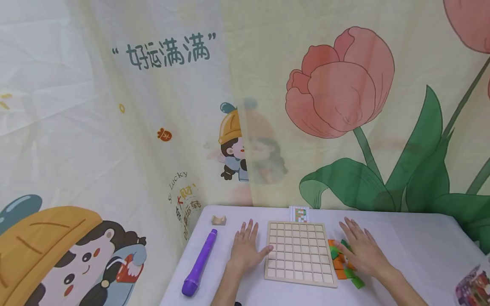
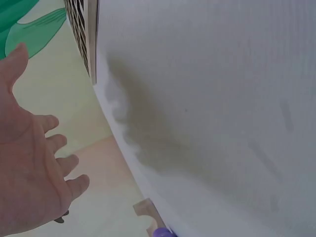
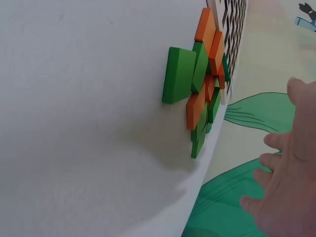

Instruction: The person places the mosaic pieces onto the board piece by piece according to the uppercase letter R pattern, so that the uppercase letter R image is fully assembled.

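A wooden grid board (image 1: pixel 298 254) with square cells lies on the white table between both hands. To its left, my left hand (image 1: pixel 246 250) is spread, thumb overlapping the board's left edge in the head view. The left wrist view shows that left hand (image 2: pixel 34 163) with nothing in it. My right hand (image 1: pixel 363 250) has its fingers spread over the right side, partly covering a loose pile of orange and green square tiles (image 1: pixel 340 274). In the right wrist view the tiles (image 3: pixel 178 76) lie away from the right hand (image 3: pixel 286 173), which holds nothing.
A small card with a coloured grid pattern (image 1: pixel 301 214) lies behind the board. On the left are a purple microphone-shaped stick (image 1: pixel 200 263) and a small wooden notched block (image 1: pixel 218 220). A patterned container (image 1: pixel 474 282) stands at the right edge. A printed curtain (image 1: pixel 264 85) hangs behind the table.
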Motion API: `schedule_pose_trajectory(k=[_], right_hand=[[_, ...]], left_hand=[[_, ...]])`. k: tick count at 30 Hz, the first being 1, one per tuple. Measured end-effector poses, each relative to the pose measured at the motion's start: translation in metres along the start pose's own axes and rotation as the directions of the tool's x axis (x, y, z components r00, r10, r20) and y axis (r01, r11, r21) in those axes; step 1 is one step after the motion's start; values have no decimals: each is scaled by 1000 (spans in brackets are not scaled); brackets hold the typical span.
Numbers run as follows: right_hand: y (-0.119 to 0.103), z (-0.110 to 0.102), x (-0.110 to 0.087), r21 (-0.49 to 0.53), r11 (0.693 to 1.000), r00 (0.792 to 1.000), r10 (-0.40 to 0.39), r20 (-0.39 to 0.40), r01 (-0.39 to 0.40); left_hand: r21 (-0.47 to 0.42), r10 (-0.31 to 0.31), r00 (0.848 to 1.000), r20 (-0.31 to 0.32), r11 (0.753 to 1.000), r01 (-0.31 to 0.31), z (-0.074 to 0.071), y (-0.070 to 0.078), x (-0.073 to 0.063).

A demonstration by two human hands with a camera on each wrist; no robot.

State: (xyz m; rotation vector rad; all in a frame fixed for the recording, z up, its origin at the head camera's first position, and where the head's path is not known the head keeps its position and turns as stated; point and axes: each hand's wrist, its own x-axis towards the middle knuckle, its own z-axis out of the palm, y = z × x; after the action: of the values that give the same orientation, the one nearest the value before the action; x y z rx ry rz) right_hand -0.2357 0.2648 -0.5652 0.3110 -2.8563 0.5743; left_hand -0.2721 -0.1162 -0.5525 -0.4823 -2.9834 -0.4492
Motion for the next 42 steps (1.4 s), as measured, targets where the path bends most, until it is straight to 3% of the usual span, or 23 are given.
schedule_pose_trajectory(k=[9,18,28,42], right_hand=[[0,9,10,50,999,1000,-14,19,13],[0,17,27,119,991,995,50,84,-60],[1,24,31,141,983,989,105,104,-120],[-2,24,32,168,979,994,108,30,-112]], left_hand=[[-36,39,997,72,999,-37,3,9,-8],[-65,29,980,195,998,-17,13,9,-13],[-27,24,976,218,999,-18,18,13,-15],[-36,27,969,244,999,-18,19,19,-14]])
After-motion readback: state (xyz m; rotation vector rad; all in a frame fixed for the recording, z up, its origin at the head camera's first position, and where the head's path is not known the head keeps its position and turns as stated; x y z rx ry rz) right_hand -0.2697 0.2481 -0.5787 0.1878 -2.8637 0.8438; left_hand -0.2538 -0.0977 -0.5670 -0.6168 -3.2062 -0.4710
